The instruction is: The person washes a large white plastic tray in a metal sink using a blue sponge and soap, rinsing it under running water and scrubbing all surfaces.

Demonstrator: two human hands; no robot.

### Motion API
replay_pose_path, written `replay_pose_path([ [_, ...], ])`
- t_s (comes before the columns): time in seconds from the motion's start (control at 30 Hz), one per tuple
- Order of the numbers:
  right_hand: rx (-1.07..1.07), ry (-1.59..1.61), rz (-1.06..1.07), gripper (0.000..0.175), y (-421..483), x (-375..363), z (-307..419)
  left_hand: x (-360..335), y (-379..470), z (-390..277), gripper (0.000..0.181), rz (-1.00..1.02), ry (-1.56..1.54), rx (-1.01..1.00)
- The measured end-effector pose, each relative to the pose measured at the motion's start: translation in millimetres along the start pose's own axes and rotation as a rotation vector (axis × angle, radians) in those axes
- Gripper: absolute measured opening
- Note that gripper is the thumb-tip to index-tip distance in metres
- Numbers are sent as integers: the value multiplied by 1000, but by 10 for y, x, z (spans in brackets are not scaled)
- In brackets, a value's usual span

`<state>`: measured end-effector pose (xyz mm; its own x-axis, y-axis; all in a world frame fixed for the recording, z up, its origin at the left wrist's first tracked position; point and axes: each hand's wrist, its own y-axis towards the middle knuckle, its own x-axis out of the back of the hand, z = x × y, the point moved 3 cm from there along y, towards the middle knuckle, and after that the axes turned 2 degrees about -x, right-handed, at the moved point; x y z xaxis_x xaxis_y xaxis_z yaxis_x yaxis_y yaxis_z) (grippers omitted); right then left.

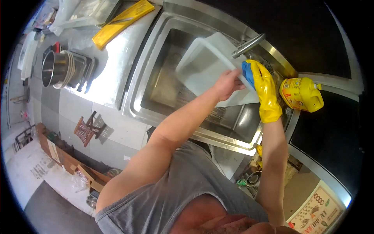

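Observation:
My bare left hand (229,84) grips the rim of a translucent white plastic tub (198,67), which is tilted over a stainless steel sink (136,96). A yellow rubber glove covers my right hand (261,84). It holds a blue scrubbing cloth or sponge (248,76) against the tub's rim, close beside my left fingers. Just above the tub juts a metal faucet (248,46); whether water runs from it cannot be made out. Part of the sink basin is hidden behind the tub and my left forearm.
Right of the sink stands a yellow plastic jug (301,94) with a label. On the steel counter (102,84) at left are a yellow slicer board (122,23), a steel pot (54,68) with stacked containers, and a clear tub (90,13). A folding stool (87,128) stands on the floor.

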<state>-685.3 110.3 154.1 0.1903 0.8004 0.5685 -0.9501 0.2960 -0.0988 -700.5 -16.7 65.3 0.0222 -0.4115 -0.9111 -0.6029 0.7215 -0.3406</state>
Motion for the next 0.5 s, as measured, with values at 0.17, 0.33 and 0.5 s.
replay_pose_path([
  [0.17, -22, -35, -42, 33, 1, -173, -86, -71, -153, 222, 39, 45, 548, -65],
  [0.33, -219, 153, -91, 37, -22, -130, -116, -17, -172, 596, 35, 72, 831, -122],
  [0.5, 158, -334, -7, 41, -364, -32, 289, -312, -391, 780, 27, 52, 1083, -57],
])
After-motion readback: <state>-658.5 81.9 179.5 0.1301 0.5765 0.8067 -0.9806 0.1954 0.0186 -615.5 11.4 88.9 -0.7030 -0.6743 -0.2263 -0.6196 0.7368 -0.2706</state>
